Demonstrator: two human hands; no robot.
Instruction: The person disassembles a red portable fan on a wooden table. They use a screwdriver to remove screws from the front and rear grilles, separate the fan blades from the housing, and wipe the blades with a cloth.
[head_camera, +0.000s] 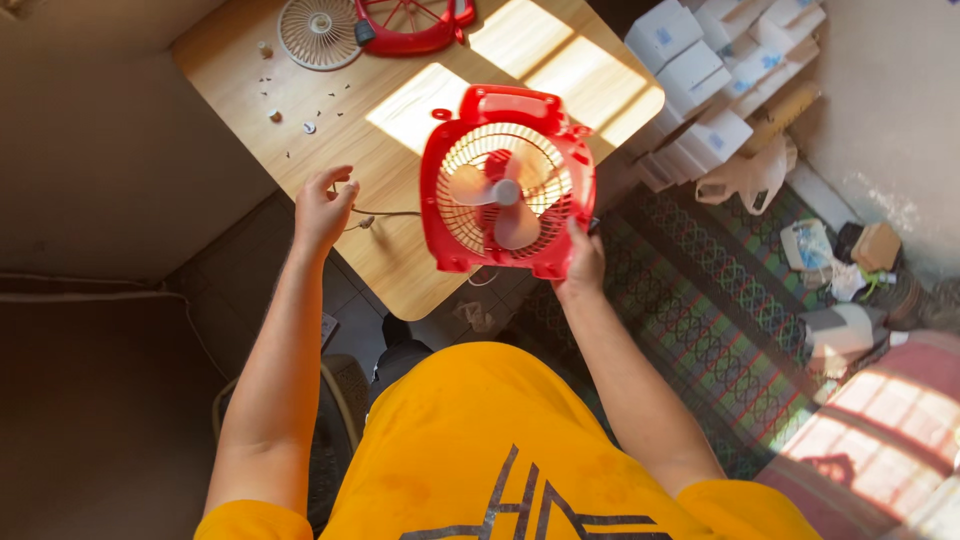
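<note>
A red square table fan (505, 182) with a pale grille and beige blades is held up over the near edge of a wooden table (420, 110). My right hand (583, 262) grips its lower right corner. My left hand (322, 210) hovers at the table's left edge, fingers loosely curled, touching or just above a thin cable (385, 214) that runs toward the fan. I cannot tell whether it pinches the cable.
At the table's far end lie a round beige grille (318, 32) and a red fan frame (412, 25). Small screws (300, 105) are scattered nearby. White boxes (705, 70) are stacked to the right, above a patterned rug (720, 320) with clutter.
</note>
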